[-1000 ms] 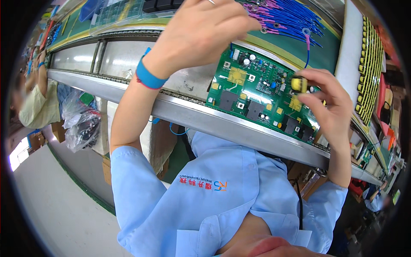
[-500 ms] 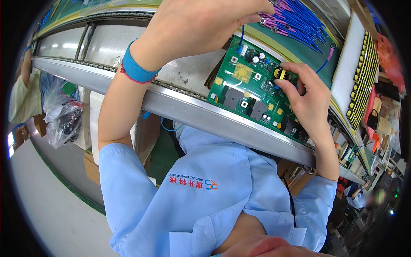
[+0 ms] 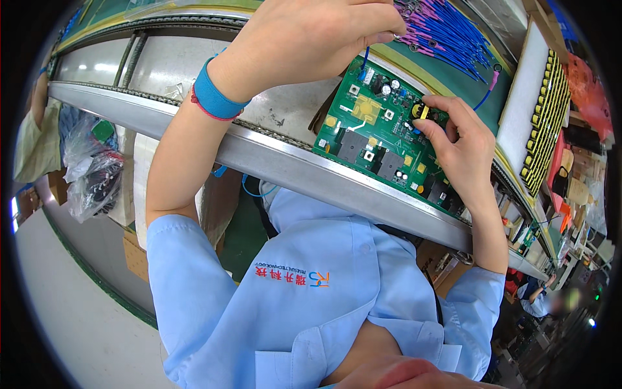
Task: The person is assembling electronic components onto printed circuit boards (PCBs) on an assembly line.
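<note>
My right hand (image 3: 463,139) pinches a small yellow-and-black transformer (image 3: 420,111) between thumb and index finger, at the right part of a green circuit board (image 3: 363,133). The board carries grey blocks, capacitors and yellow patches. My left hand (image 3: 324,42), with a blue wristband, is over the board's far left corner, its fingertips pinched together. A blue wire (image 3: 365,61) rises from that corner and passes behind this hand. A small metal bit shows at its fingertips, seemingly the wire's end. Another blue wire with a pink-sleeved ring terminal (image 3: 495,76) sticks up beyond my right hand.
Blue wires with pink ends (image 3: 447,42) lie heaped on the green surface behind the board. At right, a white foam tray (image 3: 521,97) holds rows of yellow-and-black parts. A metal rail (image 3: 278,162) with a chain runs along the near side. Plastic bags (image 3: 97,175) hang at left.
My left hand's fingertips have shifted slightly down and to the left. My right hand keeps its pinch on the transformer, and the board stays in place.
</note>
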A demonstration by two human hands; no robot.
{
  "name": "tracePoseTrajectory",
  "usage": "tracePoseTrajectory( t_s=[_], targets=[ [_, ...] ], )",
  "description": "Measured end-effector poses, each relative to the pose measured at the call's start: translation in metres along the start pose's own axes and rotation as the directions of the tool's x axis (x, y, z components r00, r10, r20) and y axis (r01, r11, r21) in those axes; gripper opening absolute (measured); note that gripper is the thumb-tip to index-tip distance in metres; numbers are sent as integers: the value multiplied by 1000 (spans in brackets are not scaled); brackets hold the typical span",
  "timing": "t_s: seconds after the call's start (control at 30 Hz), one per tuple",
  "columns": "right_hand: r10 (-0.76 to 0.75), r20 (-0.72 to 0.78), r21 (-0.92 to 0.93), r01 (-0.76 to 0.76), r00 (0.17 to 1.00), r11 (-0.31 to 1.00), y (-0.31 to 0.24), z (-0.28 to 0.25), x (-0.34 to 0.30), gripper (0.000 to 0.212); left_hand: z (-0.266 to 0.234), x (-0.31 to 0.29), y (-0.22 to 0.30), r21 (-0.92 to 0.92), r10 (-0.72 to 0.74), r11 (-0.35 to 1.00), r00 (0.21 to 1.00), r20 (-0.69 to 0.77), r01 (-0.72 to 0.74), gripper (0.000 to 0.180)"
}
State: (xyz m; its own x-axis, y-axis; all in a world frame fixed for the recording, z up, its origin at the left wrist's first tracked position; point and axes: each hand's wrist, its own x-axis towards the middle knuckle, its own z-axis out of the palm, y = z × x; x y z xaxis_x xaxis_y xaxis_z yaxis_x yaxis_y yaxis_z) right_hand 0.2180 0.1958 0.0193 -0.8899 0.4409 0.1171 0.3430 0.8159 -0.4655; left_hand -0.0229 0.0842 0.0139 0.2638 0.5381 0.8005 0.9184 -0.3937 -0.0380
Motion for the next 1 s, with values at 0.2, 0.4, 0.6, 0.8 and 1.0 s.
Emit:
tracePoseTrajectory(
  t_s=[0.2, 0.4, 0.6, 0.8, 1.0],
  targets=[
    [-189, -69, -30, 187, 980, 982, -19, -9, 2, 32, -2, 2, -6, -85, -29, 996, 998, -62, 24, 11],
    [-585, 244, 65, 588, 774, 806, -71, 20, 5, 27, -14, 8, -8, 0, -128, 992, 991, 51, 128, 17],
    [-587, 305, -102, 639, 750, 763, -76, 47, 3, 13, -11, 9, -1, -74, -212, 973, 973, 89, 219, 16],
    [-531, 272, -79, 569, 803, 819, -43, 20, -25, 13, -8, 14, 9, -141, -254, 953, 960, 119, 269, 15],
    [-257, 256, -171, 305, 932, 937, 3, -12, -73, 11, -5, 13, 15, -159, -255, 941, 936, 241, 297, 14]
  ],
)
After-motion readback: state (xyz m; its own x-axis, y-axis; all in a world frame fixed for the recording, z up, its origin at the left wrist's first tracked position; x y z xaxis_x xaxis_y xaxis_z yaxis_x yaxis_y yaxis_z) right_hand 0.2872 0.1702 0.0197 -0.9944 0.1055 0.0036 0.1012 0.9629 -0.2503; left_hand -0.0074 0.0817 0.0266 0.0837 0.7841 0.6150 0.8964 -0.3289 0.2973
